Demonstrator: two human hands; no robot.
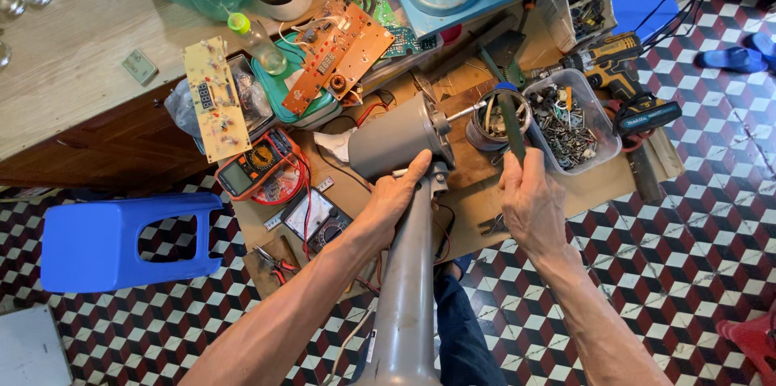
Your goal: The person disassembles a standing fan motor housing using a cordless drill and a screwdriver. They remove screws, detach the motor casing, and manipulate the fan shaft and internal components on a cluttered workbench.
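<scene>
A grey fan motor housing (388, 139) with a bare shaft sits at the top of a long grey stand pole (408, 273) that runs down between my arms. My left hand (396, 196) grips the neck where the housing meets the pole. My right hand (529, 200) holds a dark green-handled tool (511, 123) upright, its tip reaching toward a round tin (497, 119) of small parts just right of the shaft.
A clear tub of screws (570, 123), a cordless drill (622, 67), circuit boards (214, 99) (339, 50), two multimeters (259, 164) (315, 220) and pliers (275, 261) crowd the low wooden board. A blue plastic stool (121, 240) stands left on the checkered floor.
</scene>
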